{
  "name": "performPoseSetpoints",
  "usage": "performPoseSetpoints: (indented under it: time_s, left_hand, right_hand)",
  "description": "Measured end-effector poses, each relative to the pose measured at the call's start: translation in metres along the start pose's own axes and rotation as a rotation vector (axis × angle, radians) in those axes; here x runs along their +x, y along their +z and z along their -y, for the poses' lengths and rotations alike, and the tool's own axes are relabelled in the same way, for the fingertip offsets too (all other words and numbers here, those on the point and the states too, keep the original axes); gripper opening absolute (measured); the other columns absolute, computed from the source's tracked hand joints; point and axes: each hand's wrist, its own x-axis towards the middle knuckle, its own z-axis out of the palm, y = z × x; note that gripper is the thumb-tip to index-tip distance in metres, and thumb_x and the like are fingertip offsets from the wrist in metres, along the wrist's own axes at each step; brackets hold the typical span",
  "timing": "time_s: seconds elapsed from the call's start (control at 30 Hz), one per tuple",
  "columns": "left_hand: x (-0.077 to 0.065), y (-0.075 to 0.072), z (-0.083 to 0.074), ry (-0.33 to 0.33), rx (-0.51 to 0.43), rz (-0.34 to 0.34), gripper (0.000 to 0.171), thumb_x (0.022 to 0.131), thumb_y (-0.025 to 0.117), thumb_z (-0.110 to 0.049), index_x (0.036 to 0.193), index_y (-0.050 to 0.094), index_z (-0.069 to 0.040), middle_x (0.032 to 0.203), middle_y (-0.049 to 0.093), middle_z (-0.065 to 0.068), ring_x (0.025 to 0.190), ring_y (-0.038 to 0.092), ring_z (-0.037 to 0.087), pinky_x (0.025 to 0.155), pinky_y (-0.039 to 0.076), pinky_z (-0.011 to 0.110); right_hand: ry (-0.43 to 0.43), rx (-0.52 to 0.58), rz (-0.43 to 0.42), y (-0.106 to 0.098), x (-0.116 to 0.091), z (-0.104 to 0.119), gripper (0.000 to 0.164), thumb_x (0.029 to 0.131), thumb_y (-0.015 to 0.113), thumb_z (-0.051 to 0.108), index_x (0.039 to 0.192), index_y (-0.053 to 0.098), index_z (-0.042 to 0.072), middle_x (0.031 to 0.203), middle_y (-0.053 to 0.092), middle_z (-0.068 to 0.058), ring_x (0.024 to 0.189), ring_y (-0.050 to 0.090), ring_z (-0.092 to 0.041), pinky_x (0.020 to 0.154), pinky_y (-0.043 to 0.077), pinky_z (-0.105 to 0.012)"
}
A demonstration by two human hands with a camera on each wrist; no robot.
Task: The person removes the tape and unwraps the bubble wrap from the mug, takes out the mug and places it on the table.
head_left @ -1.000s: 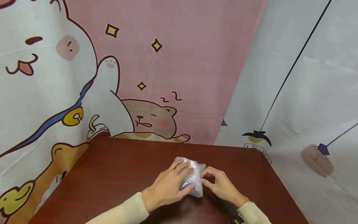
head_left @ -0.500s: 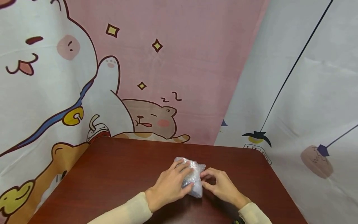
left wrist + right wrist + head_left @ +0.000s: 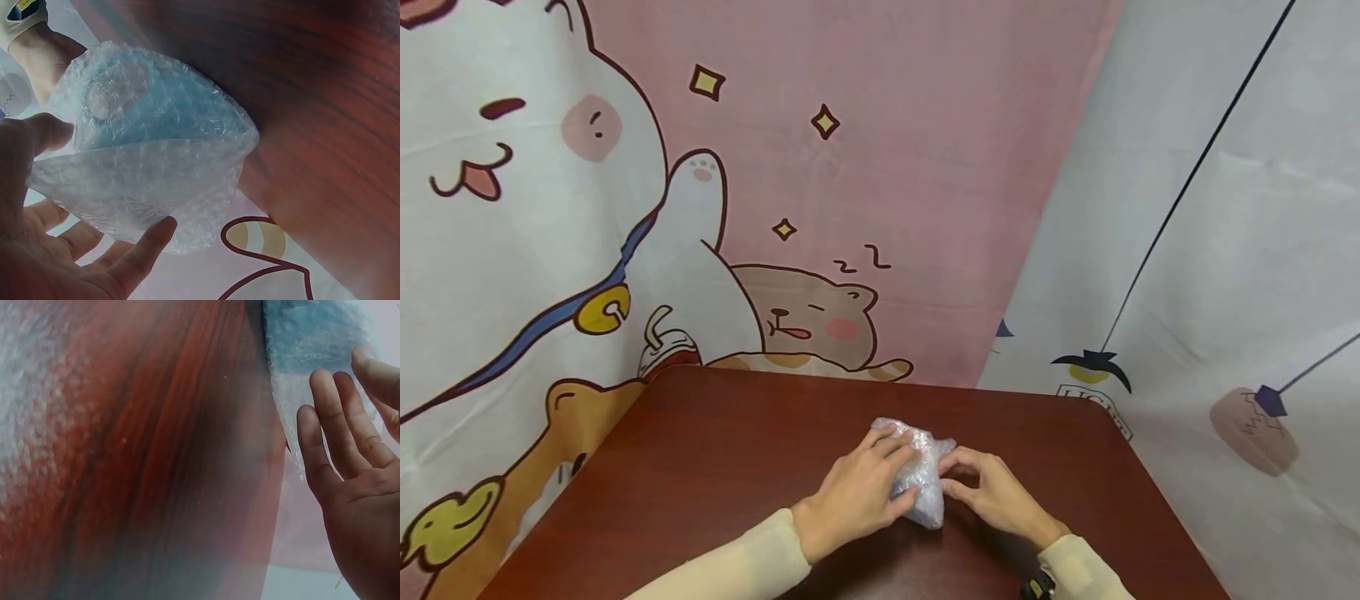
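Observation:
A bubble-wrap parcel (image 3: 928, 492) is held up between the two hands, above the table. Through the film a blue thing (image 3: 181, 112) shows, with a pale round patch (image 3: 115, 90) at one end; its kind is unclear. A folded flap of bubble wrap (image 3: 137, 175) covers its lower half. From the left side, the left hand (image 3: 857, 492) holds the parcel, fingers spread over it and thumb at its near part. At the parcel's right edge, the right hand (image 3: 996, 496) pinches the wrap between thumb and forefinger. In the right wrist view its other fingers (image 3: 331, 419) extend loosely.
Both hands are over a dark red-brown wooden table (image 3: 737, 467). Behind it hangs a pink and white cloth (image 3: 925, 167) printed with cartoon animals. A black watch-like band (image 3: 1037, 585) sits at the right sleeve (image 3: 1084, 568).
Both hands keep nearly the same hold on the parcel. Less of the dark blue content shows beside the left thumb. The head view has shifted slightly.

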Motion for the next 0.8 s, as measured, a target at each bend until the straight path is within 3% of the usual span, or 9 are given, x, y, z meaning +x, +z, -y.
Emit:
performPoseSetpoints:
  time_s: [0.3, 0.57, 0.8]
  left_hand:
    - [0.0, 0.0, 0.001, -0.003, -0.002, 0.013, 0.047, 0.106, 0.083, -0.045, 0.147, 0.08, -0.021, 0.161, 0.074, 0.005, 0.155, 0.066, 0.03, 0.08, 0.075, 0.04]
    - [0.0, -0.002, 0.001, -0.003, -0.004, 0.017, 0.046, 0.106, 0.084, -0.044, 0.146, 0.08, -0.021, 0.161, 0.075, 0.004, 0.154, 0.066, 0.029, 0.078, 0.075, 0.041]
    - [0.001, 0.0, 0.002, -0.003, 0.007, 0.013, 0.046, 0.106, 0.084, -0.044, 0.145, 0.081, -0.022, 0.16, 0.075, 0.003, 0.153, 0.067, 0.029, 0.079, 0.075, 0.042]
  right_hand:
    - [-0.001, 0.051, -0.004, 0.002, 0.004, -0.006, 0.012, 0.107, 0.086, 0.019, 0.115, 0.079, 0.025, 0.116, 0.082, 0.005, 0.111, 0.078, -0.004, 0.095, 0.065, -0.024]
    - [-0.009, 0.126, -0.056, 0.005, 0.003, -0.011, 0.017, 0.104, 0.088, 0.015, 0.12, 0.084, 0.019, 0.118, 0.085, -0.003, 0.105, 0.082, -0.005, 0.088, 0.068, -0.025]
    - [0.004, 0.117, -0.053, 0.005, 0.01, -0.009, 0.009, 0.105, 0.087, 0.019, 0.113, 0.084, 0.022, 0.113, 0.084, 0.0, 0.109, 0.079, -0.004, 0.09, 0.064, -0.024]
